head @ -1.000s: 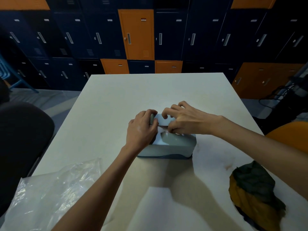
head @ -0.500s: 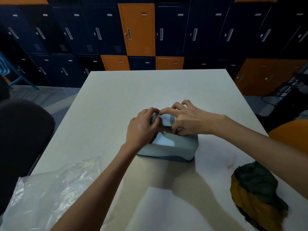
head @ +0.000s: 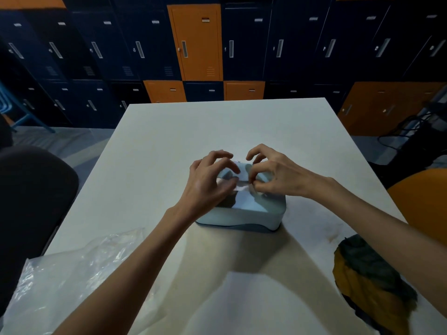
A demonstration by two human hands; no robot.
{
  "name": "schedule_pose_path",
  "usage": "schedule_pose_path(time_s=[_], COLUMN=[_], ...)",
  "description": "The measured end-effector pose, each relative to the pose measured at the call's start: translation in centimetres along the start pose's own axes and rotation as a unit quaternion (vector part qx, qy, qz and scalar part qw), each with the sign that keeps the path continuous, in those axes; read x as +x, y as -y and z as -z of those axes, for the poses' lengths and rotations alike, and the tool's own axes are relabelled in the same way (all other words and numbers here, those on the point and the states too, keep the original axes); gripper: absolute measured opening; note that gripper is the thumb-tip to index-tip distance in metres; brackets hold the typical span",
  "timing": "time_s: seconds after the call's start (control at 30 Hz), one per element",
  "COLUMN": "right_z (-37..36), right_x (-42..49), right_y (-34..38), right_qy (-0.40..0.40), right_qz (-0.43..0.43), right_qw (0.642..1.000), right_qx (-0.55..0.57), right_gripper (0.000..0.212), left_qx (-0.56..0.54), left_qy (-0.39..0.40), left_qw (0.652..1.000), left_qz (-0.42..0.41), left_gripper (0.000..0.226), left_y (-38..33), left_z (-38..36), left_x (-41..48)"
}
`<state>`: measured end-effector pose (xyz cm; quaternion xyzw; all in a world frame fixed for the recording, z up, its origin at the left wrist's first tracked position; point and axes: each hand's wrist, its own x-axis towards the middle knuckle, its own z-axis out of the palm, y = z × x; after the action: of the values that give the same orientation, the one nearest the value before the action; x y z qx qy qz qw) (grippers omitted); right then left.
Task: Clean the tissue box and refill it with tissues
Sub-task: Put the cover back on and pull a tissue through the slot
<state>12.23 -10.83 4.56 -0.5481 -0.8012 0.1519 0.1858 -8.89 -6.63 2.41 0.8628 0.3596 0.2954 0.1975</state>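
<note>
A pale blue-grey tissue box (head: 242, 215) with a darker base sits in the middle of the white table (head: 217, 131). A white tissue (head: 243, 181) sticks up from the slot in its top. My left hand (head: 205, 186) hovers over the box's left half, thumb and fingertips pinching the tissue's left edge. My right hand (head: 275, 177) is over the right half, its thumb and forefinger pinching the tissue's right edge and the other fingers raised. The hands hide most of the slot.
A crumpled clear plastic bag (head: 72, 274) lies at the near left of the table. A dark green and mustard cloth (head: 370, 284) lies at the near right edge. A dark chair (head: 31, 201) stands left, an orange seat (head: 423, 206) right. Lockers line the far wall.
Both hands have lifted off the box top and their fingers have spread. The white tissue now shows between the fingertips above the slot. The box has stayed in place.
</note>
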Motion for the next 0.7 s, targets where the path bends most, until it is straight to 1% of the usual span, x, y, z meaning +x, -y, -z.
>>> schedule_pose_path(time_s=[0.1, 0.2, 0.3, 0.4, 0.43, 0.53, 0.6, 0.67, 0.7], right_z=[0.1, 0.3, 0.3, 0.3, 0.3, 0.3, 0.3, 0.1, -0.1], right_x=[0.2, 0.1, 0.0, -0.2, -0.4, -1.2, -1.9, -2.6, -2.9], right_y=[0.0, 0.2, 0.5, 0.6, 0.6, 1.1, 1.4, 1.8, 2.1], right_qy=[0.004, 0.004, 0.007, 0.009, -0.002, -0.073, -0.100, -0.092, -0.083], right_qz=[-0.022, -0.036, -0.048, -0.054, -0.057, -0.099, -0.126, -0.137, -0.136], right_qw=[1.000, 0.999, 0.999, 0.998, 0.998, 0.992, 0.986, 0.985, 0.985], right_qx=[0.009, 0.019, 0.021, 0.015, 0.014, 0.031, 0.044, 0.059, 0.061], right_gripper=[0.006, 0.005, 0.008, 0.010, 0.010, 0.008, 0.011, 0.011, 0.016], left_qx=[0.076, 0.115, 0.131, 0.129, 0.126, 0.086, 0.067, 0.051, 0.041], left_qy=[0.062, 0.088, 0.107, 0.122, 0.124, 0.114, 0.102, 0.093, 0.088], left_qw=[0.995, 0.989, 0.985, 0.984, 0.984, 0.990, 0.992, 0.994, 0.995], left_qz=[-0.026, -0.021, -0.019, -0.010, -0.008, 0.007, 0.010, 0.008, 0.010], left_gripper=[0.015, 0.020, 0.028, 0.030, 0.030, 0.029, 0.027, 0.026, 0.025], left_y=[-0.7, -1.6, -2.5, -2.8, -2.7, -2.2, -2.0, -2.1, -2.1], left_z=[0.6, 1.1, 1.0, 0.6, 0.5, 0.2, 0.0, -0.3, -0.3], left_x=[0.1, 0.6, 1.3, 1.9, 2.0, 2.2, 2.0, 1.7, 1.5])
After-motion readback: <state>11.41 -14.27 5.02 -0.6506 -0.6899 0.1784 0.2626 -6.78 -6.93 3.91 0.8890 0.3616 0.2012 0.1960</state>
